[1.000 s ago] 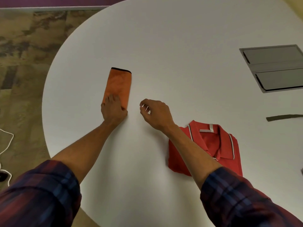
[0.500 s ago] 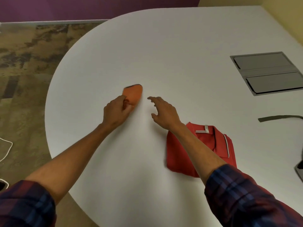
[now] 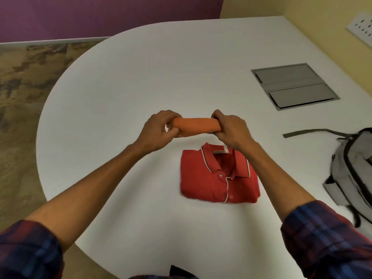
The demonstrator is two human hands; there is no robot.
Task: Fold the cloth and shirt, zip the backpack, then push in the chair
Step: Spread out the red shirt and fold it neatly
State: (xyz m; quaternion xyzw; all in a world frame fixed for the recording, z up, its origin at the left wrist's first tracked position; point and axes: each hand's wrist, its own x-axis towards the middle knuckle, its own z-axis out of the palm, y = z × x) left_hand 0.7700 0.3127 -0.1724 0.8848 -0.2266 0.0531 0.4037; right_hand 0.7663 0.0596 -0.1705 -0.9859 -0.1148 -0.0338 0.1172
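The cloth [image 3: 196, 125] was flat on the table [image 3: 124, 81] 1 second ago. Now the left hand [image 3: 159, 130] and right hand [image 3: 231, 128] each grip an end, mid-frame. Below lies the folded shirt [image 3: 218, 176]. The bag [image 3: 354, 168] probably comes next.

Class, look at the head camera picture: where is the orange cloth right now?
The orange cloth is mid-frame, held between the left hand and right hand, just beyond the folded red shirt.
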